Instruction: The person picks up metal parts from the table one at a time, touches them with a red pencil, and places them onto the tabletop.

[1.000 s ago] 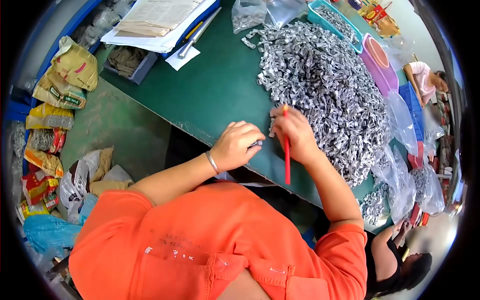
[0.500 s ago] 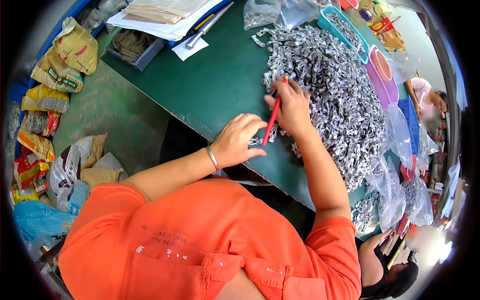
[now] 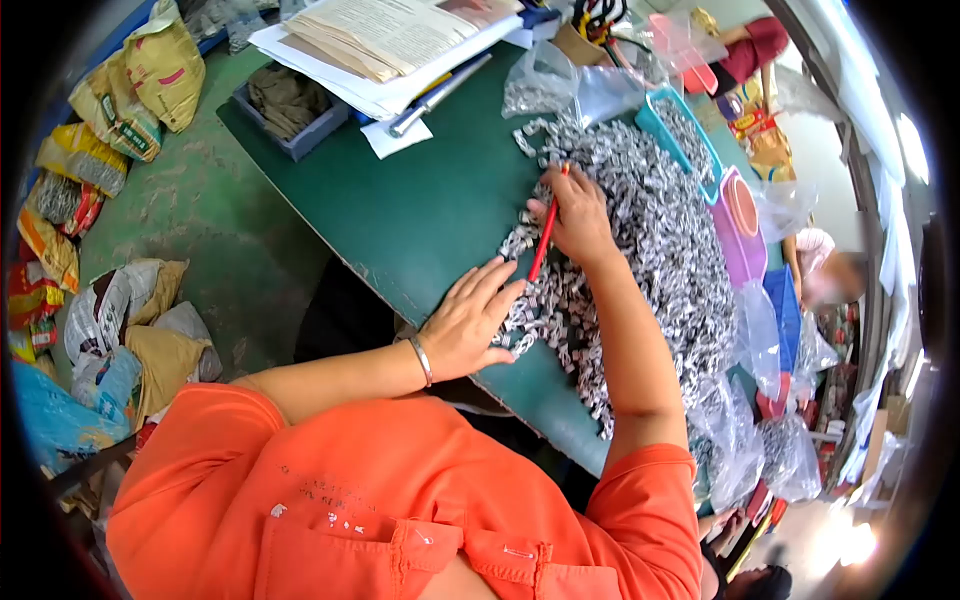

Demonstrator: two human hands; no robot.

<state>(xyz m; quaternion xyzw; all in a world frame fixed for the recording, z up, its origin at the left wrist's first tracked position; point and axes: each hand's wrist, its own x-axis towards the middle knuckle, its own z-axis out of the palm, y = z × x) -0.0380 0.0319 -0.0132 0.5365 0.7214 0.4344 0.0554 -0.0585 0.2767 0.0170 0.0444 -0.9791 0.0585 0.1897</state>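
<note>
My right hand is closed round a slim red pen, at the left edge of a big heap of small grey looped metal clips. The pen slants down toward my left hand, which lies low over the table edge with its fingers stretched out. Loose clips lie beside its fingertips and thumb, and some are partly hidden by the hand. The green table bears the heap.
Papers, a metal pen-like tool and a grey bin with cloth occupy the far left. A turquoise basket, purple tray and plastic bags border the heap. Sacks lie on the floor; other people sit at right.
My left hand has moved slightly down, and more loose clips now lie between my hands. My right hand still holds the red pen. The camera view has shifted.
</note>
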